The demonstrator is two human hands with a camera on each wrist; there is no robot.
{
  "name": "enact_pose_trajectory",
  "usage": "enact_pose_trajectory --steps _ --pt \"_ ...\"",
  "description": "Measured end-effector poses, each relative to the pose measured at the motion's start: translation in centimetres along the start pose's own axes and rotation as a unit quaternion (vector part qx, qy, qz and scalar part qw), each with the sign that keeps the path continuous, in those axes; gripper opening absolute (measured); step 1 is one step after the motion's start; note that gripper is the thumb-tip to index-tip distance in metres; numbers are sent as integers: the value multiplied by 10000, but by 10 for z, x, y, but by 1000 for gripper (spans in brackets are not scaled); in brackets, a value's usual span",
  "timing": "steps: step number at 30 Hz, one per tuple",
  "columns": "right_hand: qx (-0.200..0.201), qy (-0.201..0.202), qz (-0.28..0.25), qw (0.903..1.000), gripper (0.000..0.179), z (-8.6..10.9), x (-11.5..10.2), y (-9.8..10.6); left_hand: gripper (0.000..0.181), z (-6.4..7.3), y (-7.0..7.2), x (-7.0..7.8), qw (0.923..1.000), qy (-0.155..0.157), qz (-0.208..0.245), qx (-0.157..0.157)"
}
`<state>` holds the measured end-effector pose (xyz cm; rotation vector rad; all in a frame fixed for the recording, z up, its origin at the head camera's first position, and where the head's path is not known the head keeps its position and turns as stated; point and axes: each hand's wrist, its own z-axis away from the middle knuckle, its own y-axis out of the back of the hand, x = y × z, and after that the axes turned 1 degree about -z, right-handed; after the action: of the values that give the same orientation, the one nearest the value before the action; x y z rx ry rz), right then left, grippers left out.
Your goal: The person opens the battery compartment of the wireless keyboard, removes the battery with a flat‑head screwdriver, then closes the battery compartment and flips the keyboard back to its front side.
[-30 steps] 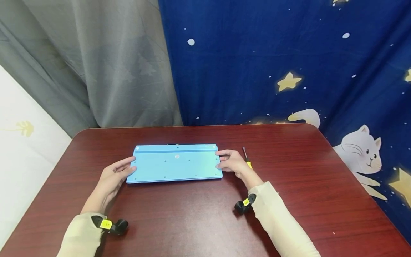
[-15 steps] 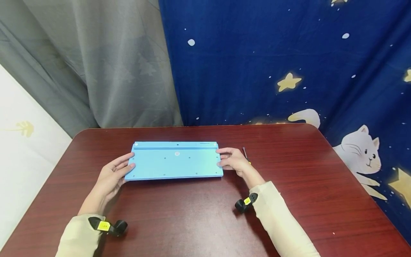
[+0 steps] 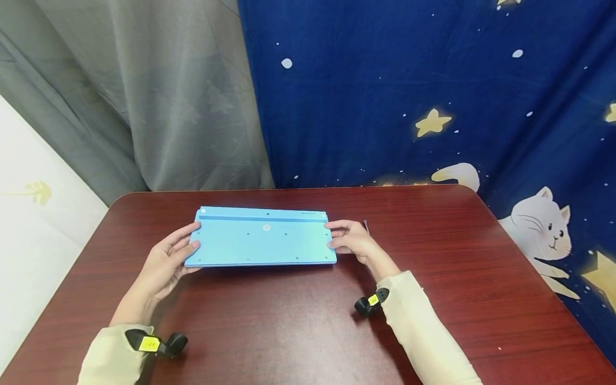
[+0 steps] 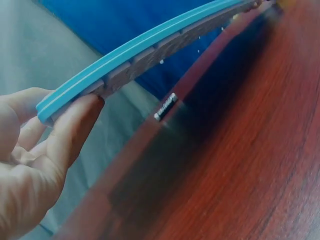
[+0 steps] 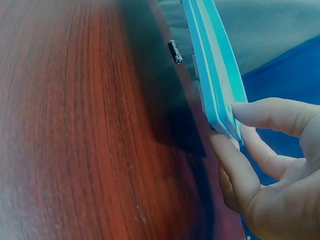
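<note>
Both hands hold a light blue keyboard by its short ends, underside up, with small screw holes and a round white spot showing. In the left wrist view the keyboard is raised off the table, keys facing down, its shadow beneath. My left hand pinches the left end between thumb and fingers. At the opposite end, my right hand grips the edge the same way; the right wrist view shows its fingers on both faces. A small dark battery lies on the table, hidden from the head view by the keyboard.
Behind the right hand the thin shaft of a screwdriver peeks out, its handle hidden. The dark red wooden table ends at the back against a grey curtain and a blue star-patterned curtain.
The keyboard has risen off the table, its left end higher, and both hands have moved with it. The screwdriver's yellow handle has become hidden behind the right hand.
</note>
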<state>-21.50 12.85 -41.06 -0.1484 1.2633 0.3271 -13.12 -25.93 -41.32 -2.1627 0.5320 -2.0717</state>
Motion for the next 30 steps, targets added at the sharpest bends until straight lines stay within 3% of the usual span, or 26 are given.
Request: enact_pose_trajectory --steps 19,30 --pt "-334 196 -29 9992 51 2 -3 4 48 11 -31 26 9971 -524 537 82" --pt "-451 407 -26 9981 51 2 0 2 47 19 -51 40 9910 -662 1049 507"
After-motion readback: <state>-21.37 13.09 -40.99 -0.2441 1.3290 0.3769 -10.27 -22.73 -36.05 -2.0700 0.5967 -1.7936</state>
